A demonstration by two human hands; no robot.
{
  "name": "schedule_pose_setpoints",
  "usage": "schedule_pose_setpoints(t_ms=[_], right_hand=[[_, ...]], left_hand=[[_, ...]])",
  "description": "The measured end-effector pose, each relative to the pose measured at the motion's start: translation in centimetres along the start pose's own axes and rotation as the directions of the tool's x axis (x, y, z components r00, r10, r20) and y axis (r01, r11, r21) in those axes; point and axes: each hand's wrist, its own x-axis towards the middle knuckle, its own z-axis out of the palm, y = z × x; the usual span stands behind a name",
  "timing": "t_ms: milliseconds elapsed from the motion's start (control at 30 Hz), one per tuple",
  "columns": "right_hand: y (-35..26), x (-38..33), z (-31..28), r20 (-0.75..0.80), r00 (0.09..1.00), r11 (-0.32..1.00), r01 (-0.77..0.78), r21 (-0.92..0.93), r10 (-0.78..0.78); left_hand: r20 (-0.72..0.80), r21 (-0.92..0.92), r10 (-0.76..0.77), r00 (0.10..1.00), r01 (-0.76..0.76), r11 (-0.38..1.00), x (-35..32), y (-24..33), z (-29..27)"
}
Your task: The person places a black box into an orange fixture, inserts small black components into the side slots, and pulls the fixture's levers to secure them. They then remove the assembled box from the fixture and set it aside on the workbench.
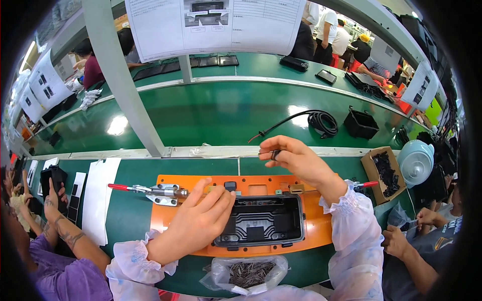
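The left hand lies palm down on the left end of a black plastic housing, its fingers stretched out flat and relaxed, the fingertips touching the housing's upper left rim; it grips nothing. The right hand is raised above the far edge of the fixture, thumb and forefinger pinched on a small dark ring-shaped part. Both forearms wear thin translucent sleeve covers.

The housing sits open side up in an orange fixture plate on the green worktop, filling the plate's middle recess. A toggle clamp with a red-tipped handle is mounted at the plate's left end, just beside the left hand's fingers; a second red-tipped handle shows at the right end, behind the right sleeve. Near the lower edge, just in front of the plate, a clear plastic bag holds a heap of small dark metal pins or screws.

Beyond the right hand, on the green conveyor belt, lie a coiled black cable and a black box. A cardboard box of small black parts stands at the right, next to a pale blue fan. Other people work on both sides, one at the left holding a black object.
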Motion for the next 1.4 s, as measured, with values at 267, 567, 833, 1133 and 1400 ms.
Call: schedule_pose_setpoints(t_ms=[267,567,833,1133,1400], right_hand=[[-1.0,-4.6,-1.3,-0.111,0.994,0.997,-0.014,0.072,0.022],[-0.2,-6.0,-2.8,0.089,0.993,0.97,-0.097,0.224,0.078],[0.2,-5.4,-3.0,-0.039,0.999,0.999,-0.021,0.027,0.022],[-0.4,-4.6,-3.1,-0.202,0.976,0.978,0.04,-0.204,-0.082],[0.4,-5.2,-4.1,-0.127,0.992,0.996,0.018,-0.082,-0.028]], left_hand=[[-0.054,-0.084,-0.012,0.999,0.007,0.996,0.4,-0.5,0.5],[-0.054,-0.136,-0.026,0.998,0.018,0.991,0.9,-1.1,1.2],[-0.051,-0.132,-0.095,0.994,0.087,0.987,0.6,-0.4,0.8],[-0.035,-0.178,-0.131,0.991,0.123,0.976,0.3,-0.5,1.0],[-0.025,-0.188,-0.15,0.988,0.143,0.972,0.8,-0.5,0.3]])
